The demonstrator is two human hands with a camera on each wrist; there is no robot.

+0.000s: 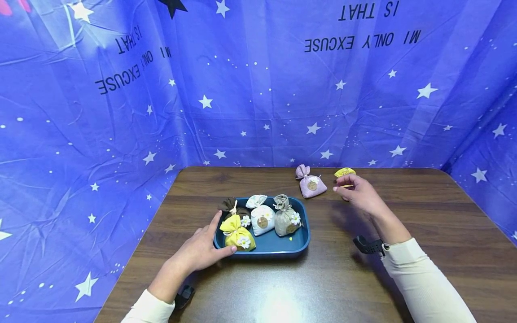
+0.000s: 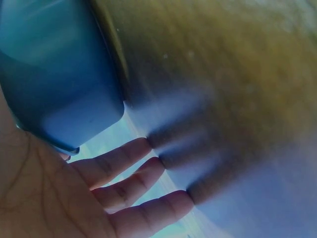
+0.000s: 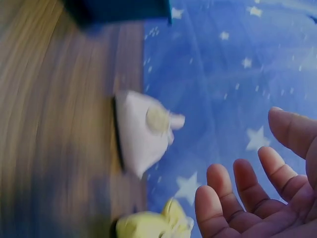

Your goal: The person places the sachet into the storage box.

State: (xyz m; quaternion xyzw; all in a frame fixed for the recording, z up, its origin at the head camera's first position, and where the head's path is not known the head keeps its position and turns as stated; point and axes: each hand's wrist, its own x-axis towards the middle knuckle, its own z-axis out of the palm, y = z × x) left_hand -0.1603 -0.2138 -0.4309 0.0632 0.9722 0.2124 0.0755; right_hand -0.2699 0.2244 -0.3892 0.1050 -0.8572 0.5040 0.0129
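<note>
A dark blue tray [image 1: 278, 244] holds several small drawstring sachets: a brown one [image 1: 230, 205], a yellow one [image 1: 234, 233], a white one [image 1: 262, 220] and a grey-beige one [image 1: 287, 220]. My left hand [image 1: 202, 246] lies along the tray's left side, its thumb at the front rim; the left wrist view shows straight fingers [image 2: 148, 213] beside the tray [image 2: 64, 74]. My right hand [image 1: 359, 193] hovers above the table, empty, with relaxed fingers. Just beyond it is a second yellow sachet [image 1: 344, 171], partly hidden by the fingers. To its left lies a lilac sachet [image 1: 312, 185].
The wooden table [image 1: 339, 287] ends at a blue star-printed cloth [image 1: 258, 89] hanging behind it and along the sides. A black band [image 1: 368, 245] is on my right wrist, and another dark device [image 1: 185, 296] sits at my left wrist.
</note>
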